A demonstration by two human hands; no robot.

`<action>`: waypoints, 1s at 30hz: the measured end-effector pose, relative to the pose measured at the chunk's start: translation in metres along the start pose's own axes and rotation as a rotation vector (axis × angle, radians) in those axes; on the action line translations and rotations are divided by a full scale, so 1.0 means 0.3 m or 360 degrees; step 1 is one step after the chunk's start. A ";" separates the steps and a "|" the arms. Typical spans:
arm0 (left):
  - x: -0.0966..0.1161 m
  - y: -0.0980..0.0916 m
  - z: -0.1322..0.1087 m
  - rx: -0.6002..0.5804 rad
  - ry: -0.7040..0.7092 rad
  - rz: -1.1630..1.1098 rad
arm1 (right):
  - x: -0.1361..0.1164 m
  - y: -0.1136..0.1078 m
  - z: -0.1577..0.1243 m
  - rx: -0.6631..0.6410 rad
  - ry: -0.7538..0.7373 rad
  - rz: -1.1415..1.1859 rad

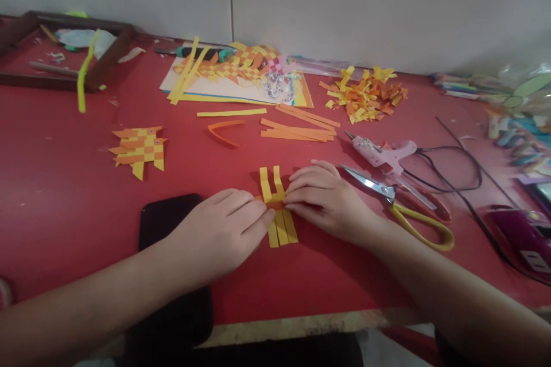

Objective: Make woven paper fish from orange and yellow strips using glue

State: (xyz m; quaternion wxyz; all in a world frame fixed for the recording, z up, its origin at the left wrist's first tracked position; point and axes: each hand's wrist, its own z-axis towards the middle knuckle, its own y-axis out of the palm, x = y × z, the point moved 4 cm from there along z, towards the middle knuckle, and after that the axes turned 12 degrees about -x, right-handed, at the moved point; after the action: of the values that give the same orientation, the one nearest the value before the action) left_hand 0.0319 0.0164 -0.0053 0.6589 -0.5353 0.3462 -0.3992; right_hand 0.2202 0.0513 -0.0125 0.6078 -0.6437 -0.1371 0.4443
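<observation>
Between my two hands lies a small weave of yellow paper strips [282,229] crossed by an orange paper strip [275,205]. Two yellow ends stand bent up at the far side; several others lie flat towards me. My left hand [228,223] pinches the orange strip at its left, fingertips on the crossing. My right hand [321,198] has its fingers curled down on the right edge of the weave, pressing there. Beyond them are loose orange strips [298,134], a folded orange strip [224,125] and a yellow strip [232,113].
Scissors [390,192] and a pink glue gun [383,155] with a black cord lie right. A black phone-like slab [172,218] sits under my left forearm. Woven paper fish [140,149] lie left. Behind are a paper scrap pile [365,94], paper sheets [206,90] and a brown frame [124,40].
</observation>
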 end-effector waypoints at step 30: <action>-0.024 -0.036 -0.008 0.0057 -0.0154 -0.0148 | 0.008 -0.008 -0.004 -0.0046 0.0120 0.0135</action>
State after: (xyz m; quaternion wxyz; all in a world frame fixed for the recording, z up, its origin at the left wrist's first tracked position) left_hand 0.0251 0.0207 0.0051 0.6651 -0.5577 0.2815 -0.4091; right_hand 0.2232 0.0528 -0.0116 0.5839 -0.6739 -0.0931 0.4430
